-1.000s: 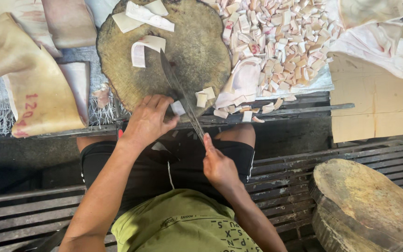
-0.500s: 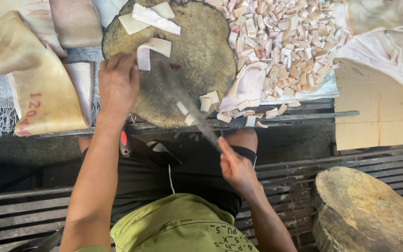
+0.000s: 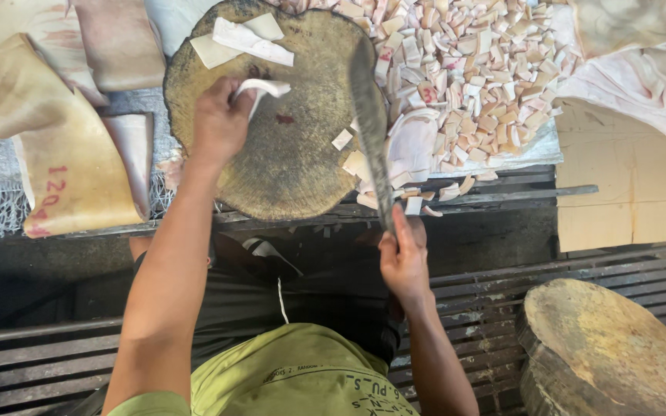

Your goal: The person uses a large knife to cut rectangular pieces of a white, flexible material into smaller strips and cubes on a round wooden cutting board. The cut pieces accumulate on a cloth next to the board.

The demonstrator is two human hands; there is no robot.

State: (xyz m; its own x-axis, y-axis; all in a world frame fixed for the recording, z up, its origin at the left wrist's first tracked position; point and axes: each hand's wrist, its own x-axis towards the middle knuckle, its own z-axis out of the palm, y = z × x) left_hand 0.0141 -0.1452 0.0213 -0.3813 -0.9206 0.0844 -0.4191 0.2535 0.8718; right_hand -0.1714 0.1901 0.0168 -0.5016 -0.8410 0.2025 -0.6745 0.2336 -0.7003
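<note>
Gripping a white strip (image 3: 260,87), left hand (image 3: 221,123); right hand (image 3: 404,258) clenches cleaver (image 3: 368,115).

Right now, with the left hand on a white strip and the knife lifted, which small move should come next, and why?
Probably draw the white strip toward the middle of the round chopping block. The left hand grips it near the block's far edge, while the long knife in the right hand hangs over the right side.

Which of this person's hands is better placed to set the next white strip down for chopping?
The left hand, I'd say. It already grips a white strip over the round chopping block, with more strips lying near it. The right hand is occupied, holding the cleaver raised over the block's right side.
</note>
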